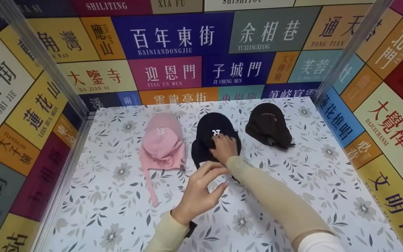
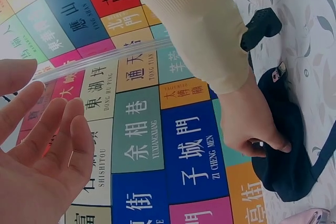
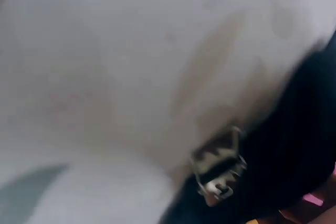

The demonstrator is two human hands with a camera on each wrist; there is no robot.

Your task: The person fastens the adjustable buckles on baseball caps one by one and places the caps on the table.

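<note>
Three caps lie in a row on the floral cloth. My right hand (image 1: pixel 225 147) is on the middle one, a dark navy cap (image 1: pixel 213 120) with a white letter, its fingers bent and pinching the fabric beside the letter. The left wrist view shows this same right hand (image 2: pixel 252 121) gripping the cap (image 2: pixel 291 145) from above. A metal buckle (image 3: pixel 218 163) on the cap's strap appears, blurred, in the right wrist view. In front of the navy cap, my left hand (image 1: pixel 201 189) hovers with loosely curved fingers, thumb apart, holding nothing.
To the left is a pink cap (image 1: pixel 163 140), its strap trailing toward me. A dark brown cap (image 1: pixel 268 124) lies to the right. Colourful lettered panels (image 1: pixel 173 35) enclose the back and both sides of the floral surface (image 1: pixel 114 213), with clear corner strips (image 1: pixel 348 45).
</note>
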